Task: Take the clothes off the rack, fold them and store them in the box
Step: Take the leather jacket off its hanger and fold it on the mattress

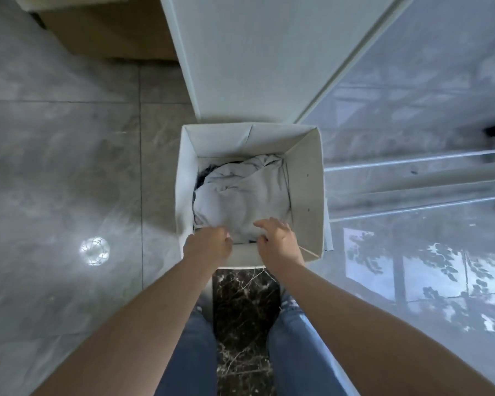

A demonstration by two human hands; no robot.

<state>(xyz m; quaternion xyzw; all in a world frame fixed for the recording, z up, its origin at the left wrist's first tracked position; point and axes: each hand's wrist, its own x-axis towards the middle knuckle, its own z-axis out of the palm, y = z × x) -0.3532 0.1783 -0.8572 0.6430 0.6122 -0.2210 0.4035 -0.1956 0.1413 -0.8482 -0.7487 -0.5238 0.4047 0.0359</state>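
Note:
A white fabric box [306,178] stands on the floor straight below me. Inside lies a light grey folded garment [240,195], with a dark garment [203,174] showing under it at the left. My left hand [209,242] is over the box's near rim with fingers curled; whether it pinches the grey cloth I cannot tell. My right hand [277,238] hovers above the near right part of the garment with fingers spread and relaxed.
White rack bars [412,178] run to the right of the box. A white wall corner [246,67] rises behind the box. Grey floor tiles [69,167] spread to the left, a dark marble strip [245,310] lies between my legs.

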